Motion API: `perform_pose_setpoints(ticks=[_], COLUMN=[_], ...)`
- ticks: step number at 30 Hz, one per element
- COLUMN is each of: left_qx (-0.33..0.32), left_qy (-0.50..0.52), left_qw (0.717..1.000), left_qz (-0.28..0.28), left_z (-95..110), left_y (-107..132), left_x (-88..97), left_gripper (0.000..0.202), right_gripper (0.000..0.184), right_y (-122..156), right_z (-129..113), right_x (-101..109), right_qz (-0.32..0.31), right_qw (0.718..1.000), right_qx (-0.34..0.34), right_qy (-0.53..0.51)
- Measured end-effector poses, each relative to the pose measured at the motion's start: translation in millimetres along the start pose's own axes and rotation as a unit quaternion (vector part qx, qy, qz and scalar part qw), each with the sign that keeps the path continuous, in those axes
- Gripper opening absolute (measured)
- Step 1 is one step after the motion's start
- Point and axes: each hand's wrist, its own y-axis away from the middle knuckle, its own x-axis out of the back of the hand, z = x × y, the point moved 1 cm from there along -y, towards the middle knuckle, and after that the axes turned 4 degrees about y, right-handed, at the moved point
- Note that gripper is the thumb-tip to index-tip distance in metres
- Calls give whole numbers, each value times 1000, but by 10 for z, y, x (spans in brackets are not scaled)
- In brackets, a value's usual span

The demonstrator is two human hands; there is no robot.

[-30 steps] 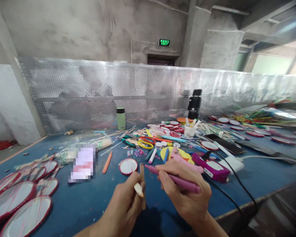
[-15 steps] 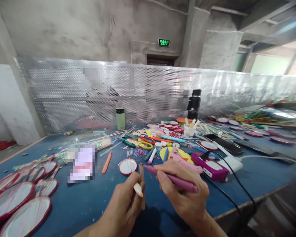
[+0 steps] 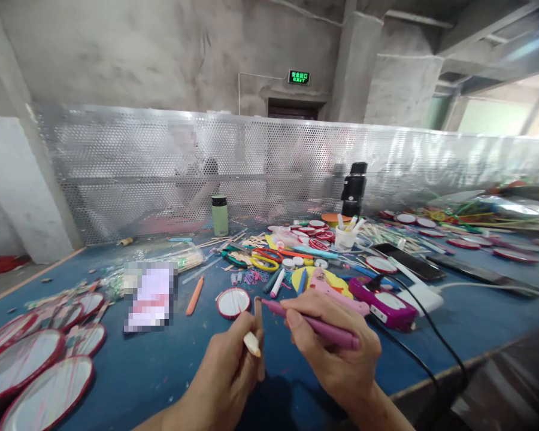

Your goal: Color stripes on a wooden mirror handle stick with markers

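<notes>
My left hand (image 3: 227,374) is closed around a flat wooden craft stick (image 3: 258,311), which stands nearly upright with its top end darkened. A white pen cap or marker end (image 3: 252,345) with an orange tip also pokes out of that fist. Held like a pencil, a pink marker (image 3: 327,332) lies in my right hand (image 3: 336,359), its tip at the upper end of the stick. Just beyond my left hand is a small round red-rimmed disc (image 3: 233,303). An orange marker (image 3: 195,296) rests to its left.
Several red-rimmed discs (image 3: 49,392) lie at the left by a blurred phone-like slab (image 3: 150,297). Scissors (image 3: 265,261), a pink glue gun (image 3: 332,290), a purple power strip (image 3: 384,305) and a black cable (image 3: 424,311) spread across the table. Bottles (image 3: 220,216) stand before a perforated metal screen (image 3: 251,161).
Both hands, the stick and the pink marker stay almost in place. Behind the perforated screen, a person has shifted to the right.
</notes>
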Motion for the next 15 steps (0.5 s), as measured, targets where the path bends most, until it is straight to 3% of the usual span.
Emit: perform_pose_setpoints(ticks=[15], left_qx=[5], left_qy=[8], left_qw=[1000], left_qz=[8], left_z=[5], left_y=[6], left_x=[-1], left_gripper=[32], right_gripper=[19], right_y=[3], right_z=[9], right_x=[-11], right_qz=[-9], right_qw=[1000], right_qx=[-2], right_qy=[-10])
